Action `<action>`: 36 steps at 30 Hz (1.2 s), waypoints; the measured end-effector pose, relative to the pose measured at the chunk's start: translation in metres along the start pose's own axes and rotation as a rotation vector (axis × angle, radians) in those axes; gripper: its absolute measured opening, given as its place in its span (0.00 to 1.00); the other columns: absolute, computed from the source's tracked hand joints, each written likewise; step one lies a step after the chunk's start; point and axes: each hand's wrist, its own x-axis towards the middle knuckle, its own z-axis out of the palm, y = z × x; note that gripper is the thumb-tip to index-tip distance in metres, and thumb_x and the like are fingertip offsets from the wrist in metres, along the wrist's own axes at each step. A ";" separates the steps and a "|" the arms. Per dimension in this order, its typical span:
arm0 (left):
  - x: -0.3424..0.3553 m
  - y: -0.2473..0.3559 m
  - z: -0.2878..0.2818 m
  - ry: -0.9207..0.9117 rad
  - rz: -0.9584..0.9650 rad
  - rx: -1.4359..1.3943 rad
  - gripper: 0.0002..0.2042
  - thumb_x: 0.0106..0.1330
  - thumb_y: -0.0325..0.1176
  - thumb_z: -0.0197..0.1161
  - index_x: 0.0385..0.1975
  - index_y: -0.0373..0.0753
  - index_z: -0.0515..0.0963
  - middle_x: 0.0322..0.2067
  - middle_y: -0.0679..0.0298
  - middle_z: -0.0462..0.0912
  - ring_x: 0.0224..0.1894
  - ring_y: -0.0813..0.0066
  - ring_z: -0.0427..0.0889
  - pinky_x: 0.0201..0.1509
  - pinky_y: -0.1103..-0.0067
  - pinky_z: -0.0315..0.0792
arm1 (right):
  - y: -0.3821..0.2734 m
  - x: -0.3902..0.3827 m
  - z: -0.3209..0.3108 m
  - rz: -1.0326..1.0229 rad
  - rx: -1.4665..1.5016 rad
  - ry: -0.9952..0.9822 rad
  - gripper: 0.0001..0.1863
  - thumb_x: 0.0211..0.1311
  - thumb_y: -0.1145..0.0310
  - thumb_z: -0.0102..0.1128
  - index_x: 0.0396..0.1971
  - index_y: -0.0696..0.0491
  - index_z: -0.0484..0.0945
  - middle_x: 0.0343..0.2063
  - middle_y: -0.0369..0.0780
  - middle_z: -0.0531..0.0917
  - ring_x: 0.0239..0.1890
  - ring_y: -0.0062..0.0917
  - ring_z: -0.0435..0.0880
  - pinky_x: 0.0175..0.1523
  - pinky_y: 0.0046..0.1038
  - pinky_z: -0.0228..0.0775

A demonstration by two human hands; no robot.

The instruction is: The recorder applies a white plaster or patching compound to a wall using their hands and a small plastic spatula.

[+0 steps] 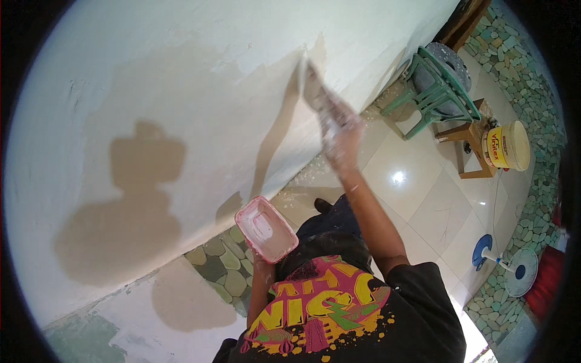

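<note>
My right hand (343, 139), smeared with white paste and blurred by motion, is closed around a putty knife (313, 91). The knife's tip points up at the white wall (200, 78); whether it touches the surface I cannot tell. Lower down, my left hand (261, 265) holds a pink rectangular tub (243, 230) from below, its fingers mostly hidden. White paste (260, 228) lies inside the tub, which is tilted with its mouth toward the wall. Uneven patches of coating show on the wall near the knife, and my shadow falls across it.
Right of me stand a green plastic chair (448, 91) with a grey round object behind it, and a wooden stool (469, 142) beside a yellow-and-white bucket (507, 146). A fan (520, 271) is at the lower right. Pale tiles (387, 163) meet pebble-patterned flooring (538, 187). White specks dot the wall's foot.
</note>
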 end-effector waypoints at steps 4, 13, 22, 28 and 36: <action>-0.010 -0.010 -0.009 0.064 0.025 0.003 0.46 0.57 0.70 0.54 0.67 0.39 0.58 0.61 0.50 0.69 0.59 0.47 0.72 0.60 0.55 0.72 | -0.037 0.048 0.004 -0.209 -0.374 0.025 0.20 0.62 0.83 0.56 0.55 0.66 0.73 0.54 0.48 0.79 0.54 0.27 0.80 0.57 0.25 0.73; -0.035 -0.023 -0.024 0.203 0.080 0.007 0.46 0.57 0.70 0.54 0.67 0.40 0.59 0.61 0.50 0.69 0.59 0.47 0.72 0.60 0.55 0.72 | -0.023 0.003 0.025 -0.119 -0.252 -0.001 0.18 0.58 0.90 0.53 0.49 0.66 0.78 0.48 0.46 0.82 0.49 0.24 0.80 0.52 0.20 0.73; -0.035 -0.026 -0.029 0.299 0.117 0.046 0.45 0.58 0.69 0.54 0.68 0.41 0.59 0.61 0.50 0.69 0.59 0.47 0.72 0.60 0.55 0.72 | 0.002 0.004 0.037 -0.568 -0.492 0.080 0.20 0.59 0.89 0.51 0.52 0.64 0.76 0.46 0.44 0.81 0.39 0.21 0.81 0.43 0.19 0.75; -0.033 -0.008 -0.018 0.168 0.100 0.031 0.44 0.58 0.69 0.54 0.67 0.42 0.59 0.60 0.49 0.70 0.59 0.47 0.72 0.60 0.55 0.71 | -0.019 0.035 0.038 -0.252 -0.086 0.187 0.18 0.60 0.82 0.57 0.51 0.61 0.78 0.50 0.46 0.80 0.51 0.29 0.80 0.53 0.24 0.76; -0.027 0.003 0.003 -0.021 0.069 0.001 0.43 0.59 0.69 0.54 0.67 0.43 0.60 0.59 0.49 0.70 0.58 0.47 0.73 0.60 0.54 0.71 | 0.031 -0.015 0.041 -0.620 -0.697 -0.043 0.20 0.57 0.81 0.55 0.52 0.57 0.79 0.58 0.47 0.77 0.63 0.44 0.72 0.68 0.42 0.61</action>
